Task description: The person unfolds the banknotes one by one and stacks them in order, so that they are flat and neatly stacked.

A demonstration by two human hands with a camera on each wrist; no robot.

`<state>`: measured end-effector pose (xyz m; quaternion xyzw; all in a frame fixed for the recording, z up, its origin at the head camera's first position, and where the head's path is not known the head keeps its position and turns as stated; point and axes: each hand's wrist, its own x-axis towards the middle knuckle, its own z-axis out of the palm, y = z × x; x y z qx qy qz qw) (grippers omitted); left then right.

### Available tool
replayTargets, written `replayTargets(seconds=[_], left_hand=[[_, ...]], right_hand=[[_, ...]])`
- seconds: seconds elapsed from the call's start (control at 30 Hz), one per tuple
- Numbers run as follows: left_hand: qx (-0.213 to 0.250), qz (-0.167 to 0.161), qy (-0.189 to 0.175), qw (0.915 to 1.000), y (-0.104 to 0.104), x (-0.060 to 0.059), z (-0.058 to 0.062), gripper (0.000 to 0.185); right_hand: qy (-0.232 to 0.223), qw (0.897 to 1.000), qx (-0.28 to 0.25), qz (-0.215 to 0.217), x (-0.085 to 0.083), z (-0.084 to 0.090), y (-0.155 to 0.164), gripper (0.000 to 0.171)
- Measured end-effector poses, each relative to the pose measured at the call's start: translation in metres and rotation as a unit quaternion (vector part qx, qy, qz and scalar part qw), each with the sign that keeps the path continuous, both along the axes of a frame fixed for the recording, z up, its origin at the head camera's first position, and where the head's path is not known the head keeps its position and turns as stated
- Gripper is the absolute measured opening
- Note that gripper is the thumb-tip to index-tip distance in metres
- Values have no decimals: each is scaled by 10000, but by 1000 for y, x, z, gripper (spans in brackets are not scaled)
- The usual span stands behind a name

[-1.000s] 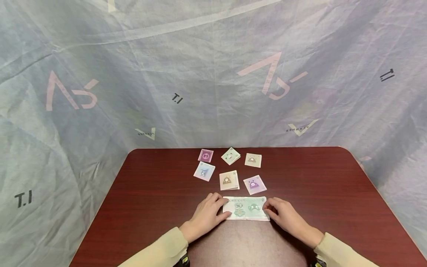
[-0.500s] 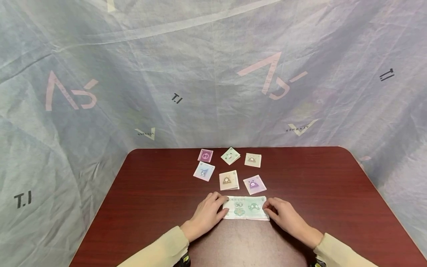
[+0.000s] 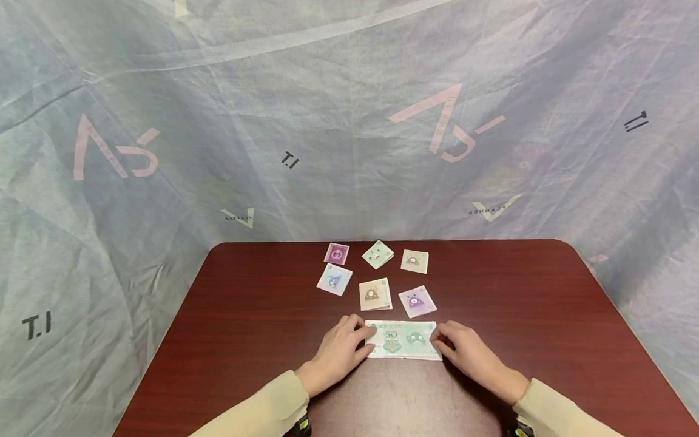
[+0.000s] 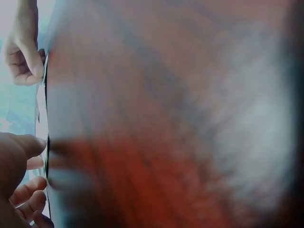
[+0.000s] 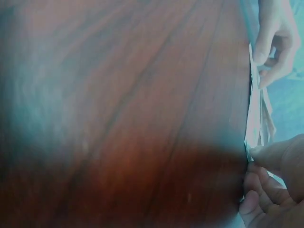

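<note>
While both hands sit at the near table (image 3: 229, 340) edge, the green banknote (image 3: 403, 340) lies flat between them, long axis left-right. Left hand (image 3: 340, 355) pinches its left end, right hand (image 3: 464, 352) its right end, fingers curled. Six folded notes (image 3: 374, 294) lie just beyond.

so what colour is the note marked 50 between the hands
Pale green on white, note marked 50; the head view shows it best.
</note>
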<state>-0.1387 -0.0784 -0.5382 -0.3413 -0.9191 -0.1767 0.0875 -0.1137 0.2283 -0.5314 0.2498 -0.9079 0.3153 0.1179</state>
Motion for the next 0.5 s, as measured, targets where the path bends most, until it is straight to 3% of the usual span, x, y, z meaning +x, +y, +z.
replayTargets(seconds=[0.5], left_hand=[[-275, -54, 164, 9995, -4, -2, 2, 34]], right_hand=[[233, 9996, -11, 172, -1, -2, 7, 29]])
